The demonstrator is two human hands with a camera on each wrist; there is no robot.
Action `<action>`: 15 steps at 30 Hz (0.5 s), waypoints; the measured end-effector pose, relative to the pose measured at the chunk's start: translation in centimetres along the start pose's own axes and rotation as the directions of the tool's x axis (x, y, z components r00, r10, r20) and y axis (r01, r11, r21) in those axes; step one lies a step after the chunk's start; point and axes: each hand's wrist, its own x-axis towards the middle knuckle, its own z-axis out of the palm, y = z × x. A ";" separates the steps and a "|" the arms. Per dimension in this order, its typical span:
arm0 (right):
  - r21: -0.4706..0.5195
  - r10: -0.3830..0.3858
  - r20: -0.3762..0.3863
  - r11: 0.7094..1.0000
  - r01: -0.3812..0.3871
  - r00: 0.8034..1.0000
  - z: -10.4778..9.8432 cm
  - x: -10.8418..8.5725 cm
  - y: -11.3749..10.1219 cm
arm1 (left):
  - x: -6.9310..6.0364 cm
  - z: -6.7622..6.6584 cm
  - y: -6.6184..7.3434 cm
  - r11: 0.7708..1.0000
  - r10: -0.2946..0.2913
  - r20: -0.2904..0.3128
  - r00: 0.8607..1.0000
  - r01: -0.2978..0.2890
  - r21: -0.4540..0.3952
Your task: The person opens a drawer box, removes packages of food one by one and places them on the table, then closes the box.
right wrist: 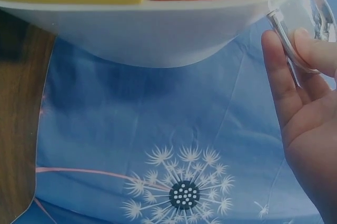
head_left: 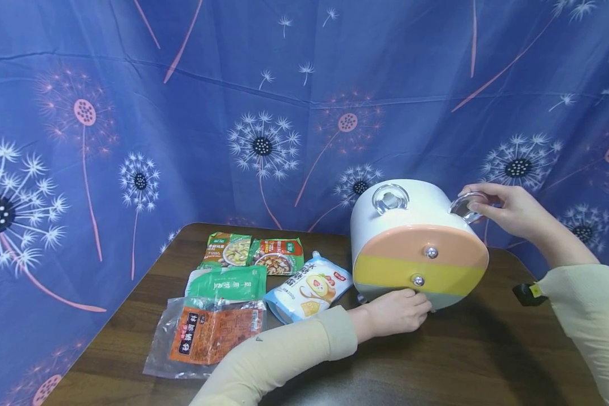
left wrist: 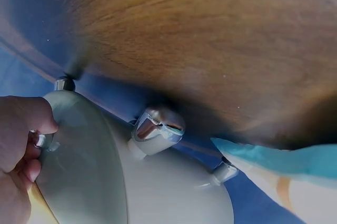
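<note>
A white oval drawer cabinet [head_left: 406, 208] with an orange, yellow and grey-green striped front stands right of the middle in the head view. My right hand [head_left: 507, 208] holds the clear ring [head_left: 469, 207] on its top right, thumb and fingers round it, as the right wrist view also shows. My left hand [head_left: 398, 312] is at the lowest, grey-green drawer front [left wrist: 79, 155], pinching its silver knob [left wrist: 42, 139]. Two more silver knobs show on the orange and yellow bands. In the left wrist view, short silver feet [left wrist: 158, 129] stick out from the cabinet's underside.
Left of the cabinet lies a blue-and-white spouted pouch [head_left: 309, 287]. Beyond it are two green-and-red food packets [head_left: 276, 256], a green packet [head_left: 228, 282] and an orange packet [head_left: 218, 332] in clear film. A small black object [head_left: 528, 294] is near my right sleeve. Blue dandelion-print cloth hangs behind the wooden table [head_left: 436, 361].
</note>
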 end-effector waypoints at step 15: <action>0.034 0.001 -0.021 0.999 0.000 1.000 0.0 -0.6 0.3 | -0.6 -1.2 -0.5 0.993 -0.034 0.042 0.999 0.039 -0.115</action>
